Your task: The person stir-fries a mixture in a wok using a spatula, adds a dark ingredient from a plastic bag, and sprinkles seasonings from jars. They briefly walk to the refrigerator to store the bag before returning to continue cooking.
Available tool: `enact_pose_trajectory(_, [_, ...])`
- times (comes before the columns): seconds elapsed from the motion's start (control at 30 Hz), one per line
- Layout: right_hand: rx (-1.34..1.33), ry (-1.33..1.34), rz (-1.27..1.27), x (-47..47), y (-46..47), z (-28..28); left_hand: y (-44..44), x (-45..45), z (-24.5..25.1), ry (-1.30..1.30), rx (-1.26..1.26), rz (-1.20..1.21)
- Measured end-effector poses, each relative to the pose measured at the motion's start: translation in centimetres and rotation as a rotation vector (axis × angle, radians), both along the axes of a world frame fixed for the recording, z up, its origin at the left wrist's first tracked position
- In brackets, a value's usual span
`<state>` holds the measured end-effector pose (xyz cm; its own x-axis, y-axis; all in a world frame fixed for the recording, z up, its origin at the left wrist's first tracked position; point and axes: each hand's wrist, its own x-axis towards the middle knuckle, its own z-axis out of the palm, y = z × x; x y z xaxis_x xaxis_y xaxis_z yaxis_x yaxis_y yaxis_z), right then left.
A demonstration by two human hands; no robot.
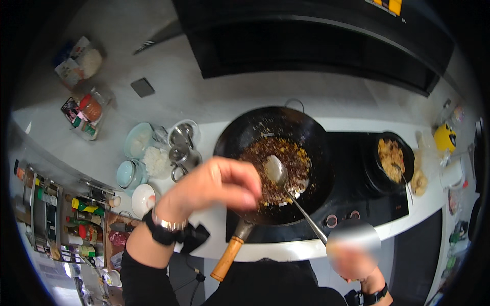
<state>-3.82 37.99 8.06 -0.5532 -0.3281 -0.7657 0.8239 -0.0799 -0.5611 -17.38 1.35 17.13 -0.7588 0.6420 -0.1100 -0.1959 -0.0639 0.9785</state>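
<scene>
My left hand is raised over the left rim of a black wok, its fingers curled and blurred; whether anything is between them cannot be told. Dark reddish-brown chopped food with yellow bits lies in the wok. The round head of a metal ladle rests in that food. Its long handle runs down to my right hand, which grips it beyond the wok's lower right rim, partly hidden by a blurred disc. The wok's wooden handle points towards me, with no hand on it.
A black pot of pale food stands on the right of the black cooktop. Left of the wok are metal containers, a white bowl and pale blue bowls. Spice bottles fill a rack at far left. A range hood overhangs behind.
</scene>
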Motion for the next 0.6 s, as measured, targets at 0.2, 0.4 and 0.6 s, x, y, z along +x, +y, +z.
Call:
enact_pose_trajectory(0.2, [0.112, 0.005, 0.007, 0.1, -0.3, -0.5, 2.5, 6.7, 6.8, 0.52, 0.283, -0.481])
enact_pose_trajectory(0.4, [0.103, -0.03, -0.058, 0.5, -1.0, -0.5, 1.9, 7.6, 6.6, 0.376, 0.433, -0.43])
enact_pose_trajectory(0.6, [0.187, 0.072, -0.034, 1.2, -1.8, 1.5, -4.4, 7.5, 2.5, 0.17, 0.167, 0.144])
